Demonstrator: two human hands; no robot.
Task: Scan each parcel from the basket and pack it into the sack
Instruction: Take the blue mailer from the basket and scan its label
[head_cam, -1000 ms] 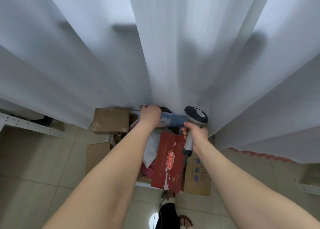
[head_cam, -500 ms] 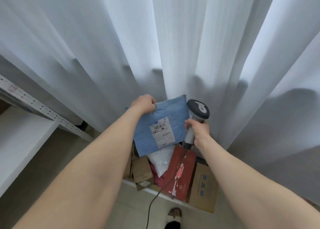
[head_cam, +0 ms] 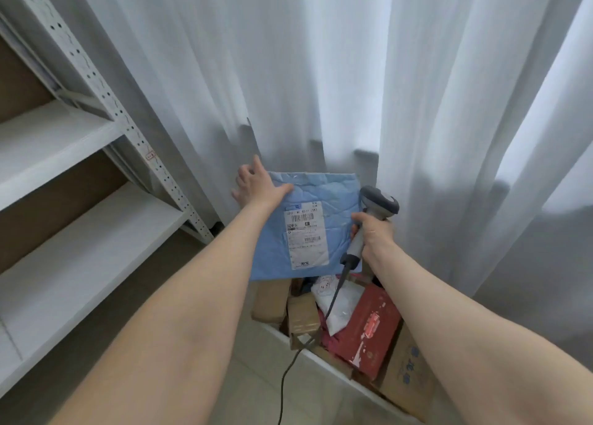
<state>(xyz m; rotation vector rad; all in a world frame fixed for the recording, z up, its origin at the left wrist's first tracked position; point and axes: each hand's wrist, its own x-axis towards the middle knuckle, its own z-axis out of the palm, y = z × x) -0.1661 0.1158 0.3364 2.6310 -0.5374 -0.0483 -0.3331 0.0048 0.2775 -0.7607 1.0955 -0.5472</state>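
parcel [head_cam: 333, 196] held up over the basket [head_cam: 340, 375], label [head_cam: 306, 235] toward the camera
left hand [head_cam: 256, 188] pinches its 11 o'clock corner, thumb on front; right hand [head_cam: 373, 232] grips the scanner [head_cam: 380, 199] at its 3 o'clock edge; basket lies at 5 o'clock.

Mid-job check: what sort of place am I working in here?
Probably a small parcel storeroom or sorting corner: slotted metal shelving on the left, a basket heaped with boxes and mailers, and a corded barcode scanner gripped by the right hand beside the labelled blue mailer.
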